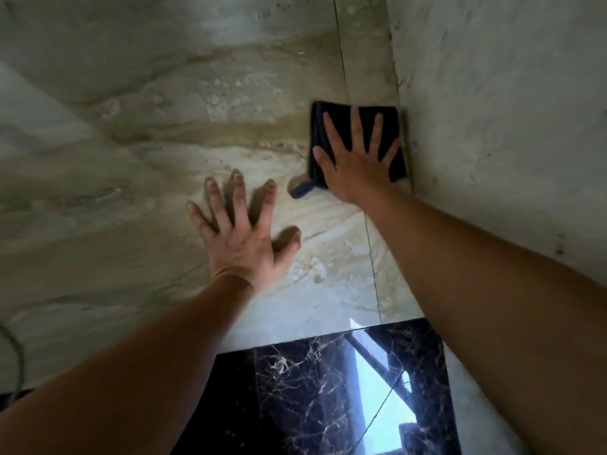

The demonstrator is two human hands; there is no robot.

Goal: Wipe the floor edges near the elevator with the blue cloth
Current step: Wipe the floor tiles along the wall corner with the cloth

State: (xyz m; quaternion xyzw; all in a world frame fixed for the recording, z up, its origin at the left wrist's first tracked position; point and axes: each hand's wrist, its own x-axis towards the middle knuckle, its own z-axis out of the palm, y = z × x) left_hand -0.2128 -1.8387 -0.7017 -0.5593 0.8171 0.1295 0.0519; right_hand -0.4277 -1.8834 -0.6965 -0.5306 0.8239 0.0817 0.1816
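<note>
A folded dark blue cloth [392,124] lies flat on the beige marble floor [164,142], its right side against the base of the wall [509,110]. My right hand [356,159] presses on the cloth with fingers straight and spread, covering its middle. A small tab of the cloth sticks out at its lower left corner. My left hand [241,229] rests flat on the bare floor to the left of the cloth and nearer to me, fingers spread, holding nothing.
A glossy black marble strip [295,389] with white veins crosses the floor close to me and mirrors a bright window. A thin tile joint [341,60] runs away from me just left of the wall. A dark cable [14,353] curves at the left edge.
</note>
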